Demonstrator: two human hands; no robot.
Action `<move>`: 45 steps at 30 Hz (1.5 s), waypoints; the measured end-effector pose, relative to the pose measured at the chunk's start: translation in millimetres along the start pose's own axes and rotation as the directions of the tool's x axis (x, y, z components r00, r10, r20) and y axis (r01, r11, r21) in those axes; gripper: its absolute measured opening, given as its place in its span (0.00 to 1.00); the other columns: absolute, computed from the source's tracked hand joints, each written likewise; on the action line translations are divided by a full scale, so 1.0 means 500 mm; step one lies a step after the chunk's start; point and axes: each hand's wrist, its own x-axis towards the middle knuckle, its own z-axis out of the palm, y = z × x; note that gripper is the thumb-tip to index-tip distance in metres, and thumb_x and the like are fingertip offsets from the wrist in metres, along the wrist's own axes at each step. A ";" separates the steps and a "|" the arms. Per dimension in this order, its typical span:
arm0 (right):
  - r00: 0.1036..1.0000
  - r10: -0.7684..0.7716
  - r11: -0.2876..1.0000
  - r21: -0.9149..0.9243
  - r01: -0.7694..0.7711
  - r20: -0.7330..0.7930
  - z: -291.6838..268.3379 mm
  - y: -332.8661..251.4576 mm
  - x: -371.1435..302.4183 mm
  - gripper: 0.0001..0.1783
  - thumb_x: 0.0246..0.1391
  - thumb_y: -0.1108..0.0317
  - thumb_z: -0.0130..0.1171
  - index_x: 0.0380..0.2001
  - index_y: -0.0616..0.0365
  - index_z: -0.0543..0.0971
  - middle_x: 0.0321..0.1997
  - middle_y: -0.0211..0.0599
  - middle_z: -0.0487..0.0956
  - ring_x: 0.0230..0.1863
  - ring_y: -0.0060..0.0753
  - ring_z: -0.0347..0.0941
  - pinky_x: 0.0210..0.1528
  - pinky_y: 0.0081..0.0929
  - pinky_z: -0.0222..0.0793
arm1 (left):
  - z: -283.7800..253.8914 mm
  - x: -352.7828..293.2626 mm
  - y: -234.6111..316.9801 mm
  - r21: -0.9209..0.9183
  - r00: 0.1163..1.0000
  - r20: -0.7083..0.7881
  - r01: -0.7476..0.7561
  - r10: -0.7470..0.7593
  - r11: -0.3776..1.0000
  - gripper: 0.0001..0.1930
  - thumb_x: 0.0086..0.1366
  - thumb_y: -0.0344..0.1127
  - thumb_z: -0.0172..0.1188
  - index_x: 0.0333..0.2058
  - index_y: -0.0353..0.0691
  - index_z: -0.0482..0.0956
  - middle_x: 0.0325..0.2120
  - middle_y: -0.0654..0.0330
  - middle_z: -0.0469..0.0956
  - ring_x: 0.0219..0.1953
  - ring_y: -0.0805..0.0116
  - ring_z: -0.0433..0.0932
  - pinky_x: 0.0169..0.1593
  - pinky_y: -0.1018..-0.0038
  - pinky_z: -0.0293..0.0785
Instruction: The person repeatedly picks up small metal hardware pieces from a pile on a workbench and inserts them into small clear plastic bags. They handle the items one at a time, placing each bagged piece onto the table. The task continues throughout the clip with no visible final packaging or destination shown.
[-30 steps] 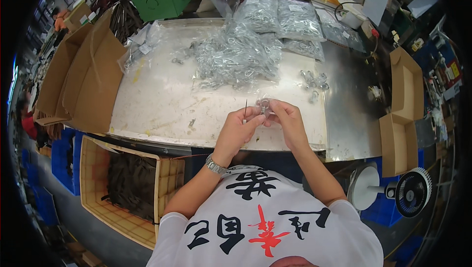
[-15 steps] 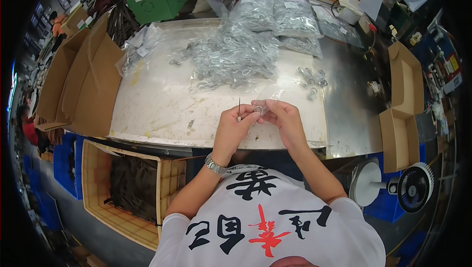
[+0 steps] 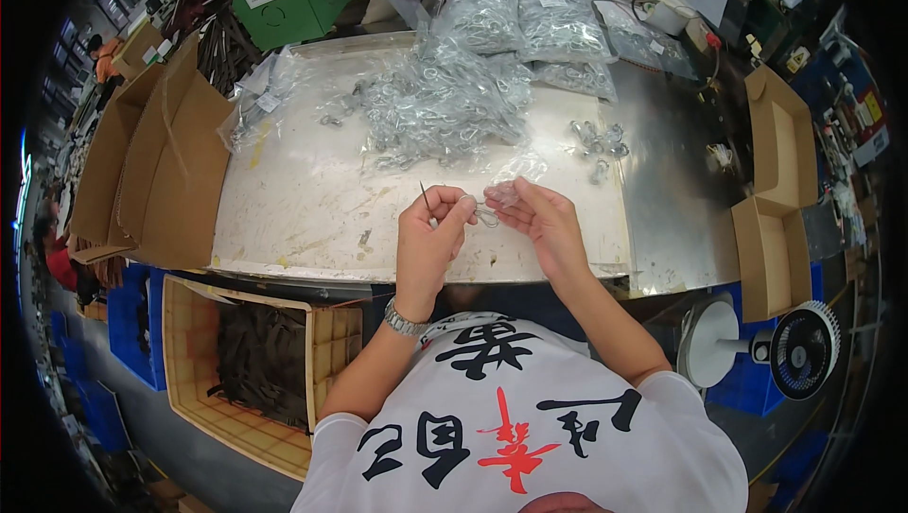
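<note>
My left hand [image 3: 430, 234] is closed, its thumb and forefinger pinching one end of a small silvery metal hook [image 3: 487, 218]. A thin, dark pointed tool [image 3: 425, 194] sticks up from the same fingers; its lower part is mostly hidden. Just to the right, my right hand [image 3: 544, 225] holds a crumpled clear plastic bag [image 3: 508, 193] between thumb and fingers. The hook hangs between my two hands, above the front of the white worktop [image 3: 312, 215]. Ahead of them lies a large heap of bagged metal hooks [image 3: 440, 111].
Full clear bags [image 3: 563, 26] are stacked behind the heap. A few bagged hooks [image 3: 599, 139] lie to the right. Open cardboard boxes stand left [image 3: 175, 144] and right [image 3: 777, 258]. A yellow crate [image 3: 312, 362] with dark straps sits below left; a small fan [image 3: 802, 352] is at right.
My hands have moved apart, the left one leftward. The metal hook now shows outside the plastic bag, which is bunched up in my right hand.
</note>
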 end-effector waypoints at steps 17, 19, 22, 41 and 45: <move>0.999 -0.041 0.996 0.075 0.039 0.029 0.023 0.031 -0.021 0.19 0.76 0.60 0.57 0.52 0.68 0.84 0.52 0.44 0.88 0.50 0.28 0.84 0.61 0.31 0.79 | 0.037 -0.009 -0.040 0.216 0.979 -0.086 -0.165 0.187 0.962 0.07 0.73 0.32 0.67 0.37 0.36 0.82 0.28 0.67 0.86 0.23 0.89 0.64 0.26 0.85 0.57; 0.998 -0.045 0.997 0.064 0.043 0.032 0.021 0.040 -0.020 0.19 0.76 0.60 0.56 0.53 0.68 0.84 0.53 0.44 0.87 0.51 0.28 0.84 0.61 0.31 0.78 | 0.034 -0.008 -0.048 0.222 0.974 -0.060 -0.202 0.220 0.954 0.07 0.74 0.33 0.66 0.38 0.36 0.82 0.28 0.67 0.85 0.22 0.89 0.64 0.26 0.85 0.57; 0.993 -0.097 0.995 0.008 0.097 0.059 0.015 0.033 -0.019 0.17 0.76 0.62 0.56 0.51 0.66 0.84 0.51 0.43 0.88 0.49 0.28 0.85 0.59 0.30 0.79 | 0.013 -0.003 -0.031 0.297 0.986 0.072 -0.167 0.153 0.940 0.08 0.74 0.34 0.65 0.40 0.35 0.84 0.28 0.68 0.84 0.22 0.89 0.63 0.26 0.86 0.56; 0.959 0.122 0.894 -0.448 0.006 0.257 0.000 -0.015 -0.043 0.18 0.76 0.60 0.56 0.39 0.62 0.86 0.29 0.37 0.87 0.26 0.20 0.82 0.26 0.16 0.72 | -0.037 0.004 0.045 0.314 0.917 0.389 -0.041 -0.089 0.949 0.06 0.70 0.27 0.69 0.41 0.32 0.82 0.32 0.66 0.83 0.34 0.83 0.78 0.39 0.82 0.73; 0.937 0.158 0.903 -0.430 -0.010 0.311 0.002 -0.013 -0.049 0.18 0.76 0.59 0.55 0.40 0.62 0.85 0.31 0.38 0.87 0.27 0.20 0.81 0.28 0.17 0.74 | -0.048 -0.001 0.026 0.253 0.921 0.377 -0.003 -0.096 0.967 0.06 0.69 0.25 0.68 0.42 0.31 0.80 0.34 0.64 0.83 0.34 0.81 0.82 0.39 0.82 0.74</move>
